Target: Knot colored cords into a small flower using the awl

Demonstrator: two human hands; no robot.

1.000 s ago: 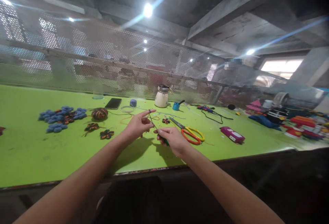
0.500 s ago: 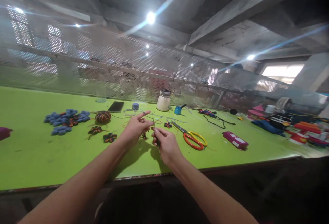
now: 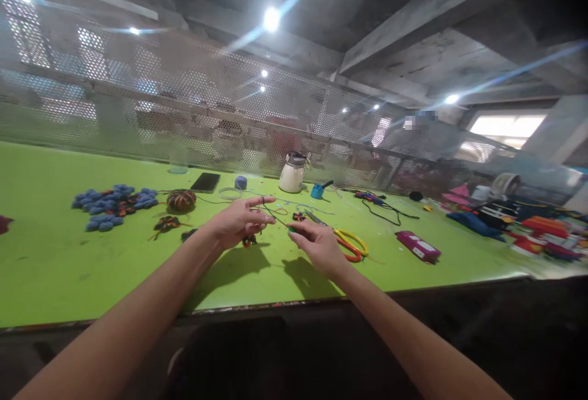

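My right hand [image 3: 319, 244] pinches a thin crochet hook [image 3: 281, 222], a bit of green showing at its grip. The hook's tip points left, to the fingers of my left hand [image 3: 236, 222]. Dark yarn loops over the raised index finger of that hand, whose thumb and other fingers close on the work. Below them hangs a small dark-and-orange crocheted piece [image 3: 249, 241]; its upper part is hidden. To the left lie a variegated yarn ball [image 3: 180, 201] and a crocheted flower [image 3: 166, 223]. Scissors [image 3: 351, 244] with red and yellow handles lie partly behind my right hand.
Blue crocheted flowers [image 3: 105, 222] are grouped at the left of the green table [image 3: 41, 265]. Farther back are a phone [image 3: 206, 182], a white jar [image 3: 291, 176] and a blue pot [image 3: 316, 191]. A purple box [image 3: 418, 247] lies right. A perforated screen [image 3: 206, 112] borders the table.
My right hand has moved right, away from my left hand, with the hook now stretched between them. It now covers part of the scissors. My left hand has shifted slightly left.
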